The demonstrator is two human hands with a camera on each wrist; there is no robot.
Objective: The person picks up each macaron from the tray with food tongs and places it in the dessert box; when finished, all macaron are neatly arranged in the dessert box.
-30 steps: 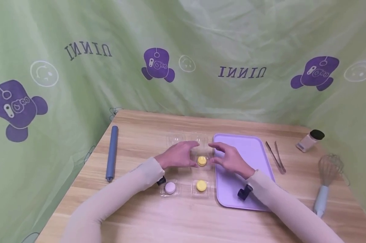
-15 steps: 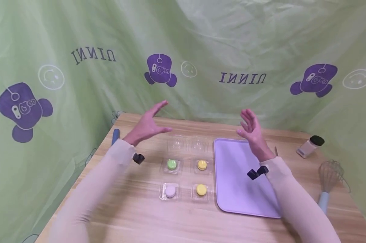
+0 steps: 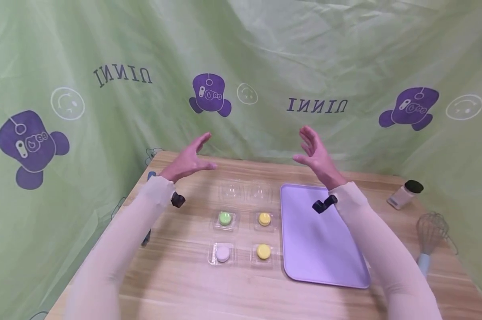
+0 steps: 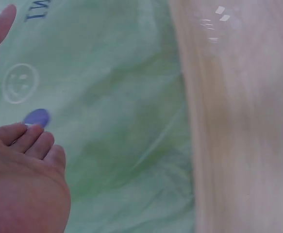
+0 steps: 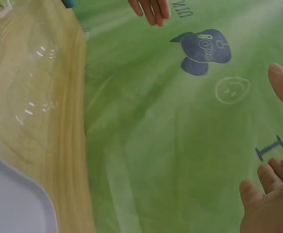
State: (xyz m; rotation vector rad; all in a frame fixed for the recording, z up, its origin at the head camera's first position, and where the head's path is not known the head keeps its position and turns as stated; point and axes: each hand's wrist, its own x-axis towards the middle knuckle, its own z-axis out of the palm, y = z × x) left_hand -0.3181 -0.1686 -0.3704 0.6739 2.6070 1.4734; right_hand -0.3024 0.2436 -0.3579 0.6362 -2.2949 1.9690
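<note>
Both hands are raised over the far part of the table, holding nothing. My left hand point(image 3: 186, 161) has its thumb spread from its fingers, above the table's back left. Opposite it, my right hand point(image 3: 318, 155) is held up over the back of the purple tray point(image 3: 321, 240), thumb apart from relaxed fingers. Between and below them are macarons in clear plastic packs: a green macaron point(image 3: 225, 218), a yellow macaron point(image 3: 264, 218) beside it, and nearer me a pale lilac macaron point(image 3: 222, 254) and a second yellow macaron point(image 3: 263, 251). Two clear domed plastic pieces point(image 3: 245, 191) lie behind them.
On the right are a whisk point(image 3: 430, 233) with a pale blue handle and a black-lidded jar point(image 3: 405, 194). A blue rolling pin point(image 3: 151, 174) lies mostly hidden behind my left arm. A green printed curtain point(image 3: 265, 44) hangs behind the wooden table point(image 3: 193, 284).
Both hands have lifted from around the far yellow macaron and moved apart, uncovering the green macaron. Over the last half second the right hand has shifted slightly left and up.
</note>
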